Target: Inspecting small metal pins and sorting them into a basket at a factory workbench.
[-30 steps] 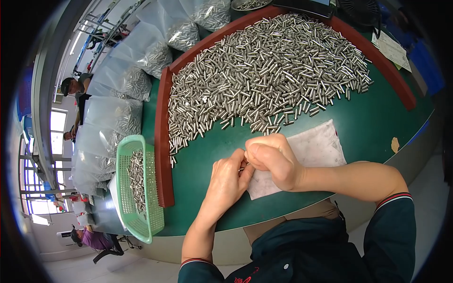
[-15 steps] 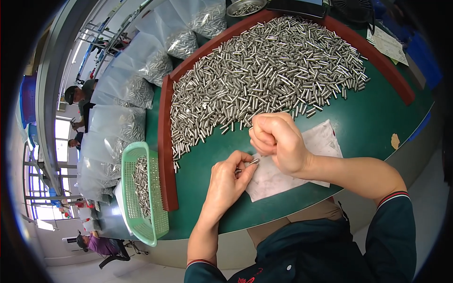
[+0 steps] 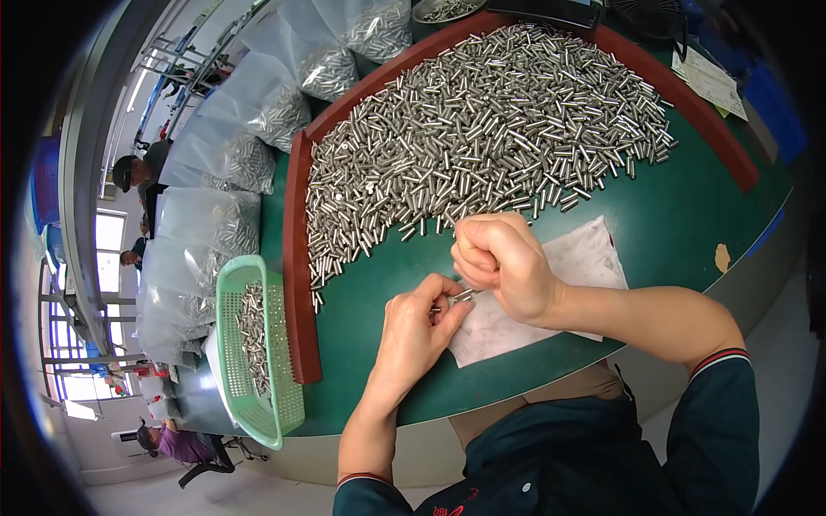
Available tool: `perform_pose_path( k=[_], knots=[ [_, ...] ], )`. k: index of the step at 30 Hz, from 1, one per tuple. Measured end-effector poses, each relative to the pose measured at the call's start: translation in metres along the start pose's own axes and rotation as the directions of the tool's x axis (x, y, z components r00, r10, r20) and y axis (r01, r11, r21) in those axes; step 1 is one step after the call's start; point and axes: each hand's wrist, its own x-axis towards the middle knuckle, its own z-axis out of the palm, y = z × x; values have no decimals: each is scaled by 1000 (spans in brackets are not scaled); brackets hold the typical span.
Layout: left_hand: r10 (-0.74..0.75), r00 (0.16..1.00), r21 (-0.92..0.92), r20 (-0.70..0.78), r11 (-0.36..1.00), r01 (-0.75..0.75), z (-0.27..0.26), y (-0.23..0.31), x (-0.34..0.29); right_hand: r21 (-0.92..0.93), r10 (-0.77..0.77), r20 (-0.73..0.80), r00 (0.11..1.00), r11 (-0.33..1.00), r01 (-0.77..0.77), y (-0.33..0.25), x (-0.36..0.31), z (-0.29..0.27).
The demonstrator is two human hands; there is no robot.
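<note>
Gripping one short metal pin (image 3: 465,295) betw. thumb and forefinger of L hand (image 3: 404,331), near tip poking out past the fingers (image 3: 451,323), prob. to leave that end exposed. Showing a glint of at least one more deeper in the same curl, count unclear, maybe tucked there to save reaching. Holding R hand (image 3: 508,267) just above and right of the L fingers, own fingers curled together into a fist; no telling if anything's inside, or if touching the pin. Spread flat below and right of the R fingers: white cloth (image 3: 589,258), likely a soft patch on the hard green bench (image 3: 680,224). Piled beyond both hands, in easy reach: big heap of loose pins (image 3: 490,129), bounded left and far side by red-brown rail (image 3: 298,284), presumably vs. rolling off. Set left of the fingers, outside the rail: green basket (image 3: 286,365) w/ pins inside, likely for separation from the heap. Lined up farther left and beyond: clear bags (image 3: 247,163) w/ pins at the bottom, apparently well out of the hands' way.
</note>
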Motion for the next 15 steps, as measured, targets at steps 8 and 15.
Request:
perform_pose_path(
  k=[8,15],
  knots=[
    [38,996,-33,-78,999,-40,5,-4,0,-18,1,16,1000,1000,-1,0,0,0],
    [40,996,-50,-76,998,-44,5,-4,1,-11,20,21,1000,1000,-20,-2,-1,0]
  ],
)
